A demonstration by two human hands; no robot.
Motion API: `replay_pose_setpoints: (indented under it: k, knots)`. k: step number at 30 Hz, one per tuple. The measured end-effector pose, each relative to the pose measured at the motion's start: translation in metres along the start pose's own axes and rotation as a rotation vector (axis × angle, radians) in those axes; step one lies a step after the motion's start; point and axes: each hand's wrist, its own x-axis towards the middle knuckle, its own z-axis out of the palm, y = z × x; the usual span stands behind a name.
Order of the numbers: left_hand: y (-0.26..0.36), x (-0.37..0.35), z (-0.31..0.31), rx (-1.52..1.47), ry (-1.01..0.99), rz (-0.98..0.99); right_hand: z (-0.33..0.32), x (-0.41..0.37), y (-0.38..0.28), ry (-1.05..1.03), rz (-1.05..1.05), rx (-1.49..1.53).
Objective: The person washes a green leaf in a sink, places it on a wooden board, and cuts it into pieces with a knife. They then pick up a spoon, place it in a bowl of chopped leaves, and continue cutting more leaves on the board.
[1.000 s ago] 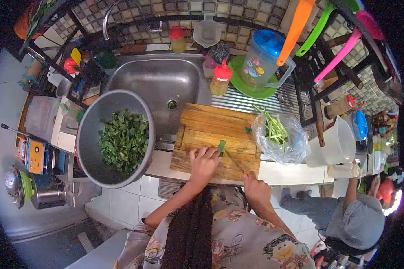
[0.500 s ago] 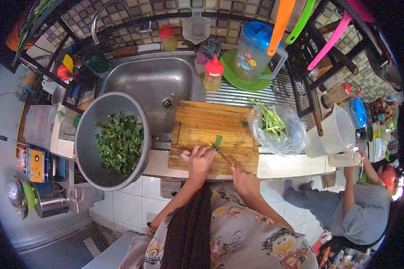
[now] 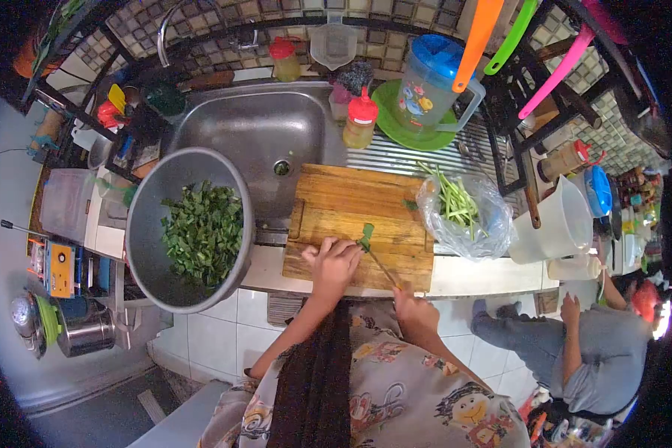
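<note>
A wooden cutting board (image 3: 358, 194) lies on the counter's front edge. On it, my left hand (image 3: 332, 261) is closed with curled fingers, pressing a small bunch of green leaves (image 3: 366, 234); most of the bunch is hidden under the fingers. My right hand (image 3: 417, 310) grips the handle of a knife (image 3: 382, 267). Its thin blade slants up and left across the board, the tip close to the leaves by my left fingers. Left of the board, a big grey basin (image 3: 140, 246) holds a heap of chopped greens (image 3: 201, 231).
A clear plastic bag (image 3: 493, 224) with pale green stems (image 3: 455, 198) sits right of the board. Behind are a steel sink (image 3: 246, 123), a red-capped bottle (image 3: 361, 119) and a blue-lidded pitcher (image 3: 429, 89) on a green plate. Another person (image 3: 597, 351) stands at right.
My right hand has drawn the knife back slightly toward my body, showing more blade. My left hand stays about where it was. The other person's near hand has come down from the pale bottle.
</note>
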Motion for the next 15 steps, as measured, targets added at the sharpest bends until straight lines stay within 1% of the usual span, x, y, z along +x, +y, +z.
replay_pose_setpoints:
  k: [2, 3, 4, 5, 6, 7, 8, 9, 10, 11, 12, 14, 15]
  knots:
    - [-0.004, 0.006, -0.007, -0.085, -0.145, 0.009, -0.008, -0.006, 0.008, -0.032, 0.011, 0.018]
    - [-0.007, 0.008, -0.007, -0.086, -0.145, 0.012, -0.010, -0.008, 0.012, -0.066, 0.019, 0.037]
    - [-0.012, 0.013, -0.005, -0.086, -0.195, 0.067, -0.010, -0.009, 0.015, -0.064, 0.020, 0.038]
    - [-0.017, 0.017, -0.004, -0.086, -0.246, 0.123, -0.009, -0.010, 0.019, -0.029, 0.045, 0.134]
    - [-0.019, 0.024, -0.006, -0.086, -0.247, 0.126, -0.009, -0.010, 0.022, 0.007, 0.070, 0.231]
    - [-0.020, 0.033, -0.007, -0.135, -0.289, 0.163, -0.011, -0.010, 0.023, 0.008, 0.074, 0.232]
    - [-0.021, 0.040, -0.008, -0.185, -0.332, 0.200, -0.015, -0.010, 0.024, 0.024, 0.103, 0.296]
    - [-0.024, 0.047, -0.006, -0.186, -0.334, 0.205, -0.018, -0.010, 0.025, 0.040, 0.133, 0.361]
    - [-0.026, 0.053, -0.003, -0.218, -0.331, 0.259, -0.019, -0.010, 0.026, 0.043, 0.139, 0.362]
    - [-0.027, 0.057, -0.001, -0.249, -0.328, 0.313, -0.020, -0.010, 0.027, 0.081, 0.126, 0.382]
    - [-0.027, 0.060, 0.001, -0.251, -0.329, 0.321, -0.021, -0.010, 0.027, 0.120, 0.113, 0.401]
    - [-0.026, 0.063, 0.002, -0.171, -0.396, 0.355, -0.023, -0.010, 0.028, 0.118, 0.110, 0.423]
    - [-0.026, 0.061, 0.005, -0.169, -0.398, 0.357, -0.024, -0.009, 0.028, 0.111, 0.098, 0.443]
